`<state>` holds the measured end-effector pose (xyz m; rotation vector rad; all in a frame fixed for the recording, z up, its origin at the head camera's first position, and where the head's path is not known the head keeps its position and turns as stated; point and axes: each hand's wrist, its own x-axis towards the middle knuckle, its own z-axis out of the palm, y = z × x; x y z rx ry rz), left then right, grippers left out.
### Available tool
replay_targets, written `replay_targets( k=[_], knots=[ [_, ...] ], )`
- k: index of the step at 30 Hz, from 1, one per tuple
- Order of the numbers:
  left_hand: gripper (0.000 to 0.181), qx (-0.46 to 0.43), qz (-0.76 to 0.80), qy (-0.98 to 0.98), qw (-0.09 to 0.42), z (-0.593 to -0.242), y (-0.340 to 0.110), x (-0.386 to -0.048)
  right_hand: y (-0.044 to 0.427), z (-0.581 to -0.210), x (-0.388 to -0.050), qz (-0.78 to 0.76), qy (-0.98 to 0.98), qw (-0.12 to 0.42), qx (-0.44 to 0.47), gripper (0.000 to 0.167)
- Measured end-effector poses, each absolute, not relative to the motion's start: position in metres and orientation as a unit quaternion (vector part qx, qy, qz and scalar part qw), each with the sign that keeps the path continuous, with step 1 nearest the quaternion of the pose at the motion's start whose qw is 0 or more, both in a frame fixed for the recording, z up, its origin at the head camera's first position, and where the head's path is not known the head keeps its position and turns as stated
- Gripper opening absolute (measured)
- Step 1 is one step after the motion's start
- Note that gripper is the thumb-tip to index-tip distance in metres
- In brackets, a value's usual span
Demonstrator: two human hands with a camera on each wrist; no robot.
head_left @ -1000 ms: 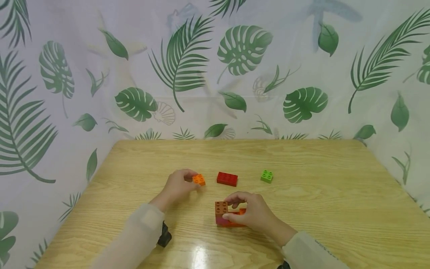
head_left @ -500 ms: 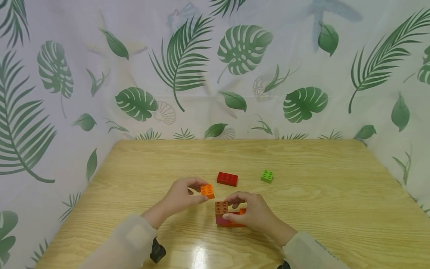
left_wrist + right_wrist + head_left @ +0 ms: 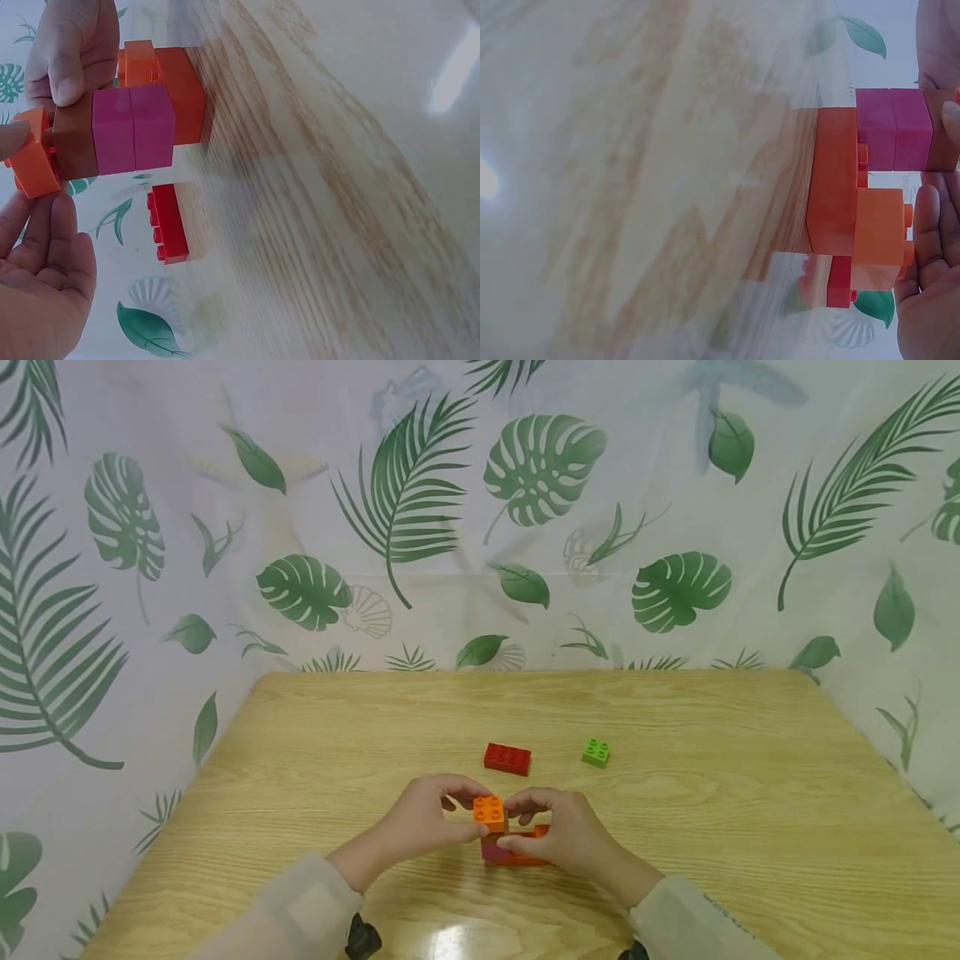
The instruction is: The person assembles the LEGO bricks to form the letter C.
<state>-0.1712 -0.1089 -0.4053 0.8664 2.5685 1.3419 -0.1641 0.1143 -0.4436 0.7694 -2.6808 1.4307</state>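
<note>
My left hand [image 3: 431,814] pinches a small orange brick [image 3: 489,810] between thumb and fingers, right over a stack. In the left wrist view that orange brick [image 3: 35,154] tilts slightly against the brown brick [image 3: 75,139], with studs showing between them. Beneath the brown one come two magenta bricks [image 3: 133,129], standing on one end of a long red-orange brick [image 3: 184,97]. Another orange brick [image 3: 879,236] sits on that brick's other end. My right hand [image 3: 573,831] holds the stack, its thumb and fingers about the brown brick. In the head view the brown brick is mostly covered.
A red eight-stud brick [image 3: 507,759] lies on the wooden table [image 3: 712,827] behind the stack. Farther right is a light green four-stud brick [image 3: 596,753]. A white leaf-print cloth [image 3: 450,527] hangs along the table's back and sides.
The left hand has lifted the orange brick off the table and carried it right and toward the person, onto the top of the stack. The right hand has stayed in place.
</note>
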Motion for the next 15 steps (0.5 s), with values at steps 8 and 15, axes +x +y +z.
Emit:
replay_targets(
  k=[8, 15],
  knots=[
    [0.030, 0.297, 0.427, 0.852, 0.054, -0.4078, -0.1068, -0.1744, 0.1132, -0.4434, -0.1643, 0.460, -0.858, -0.010, 0.227, 0.035],
    [0.031, 0.307, 0.411, 0.856, 0.060, -0.4022, -0.1050, -0.1753, 0.1140, -0.4430, -0.1640, 0.458, -0.858, 0.001, 0.234, 0.034]
  ],
)
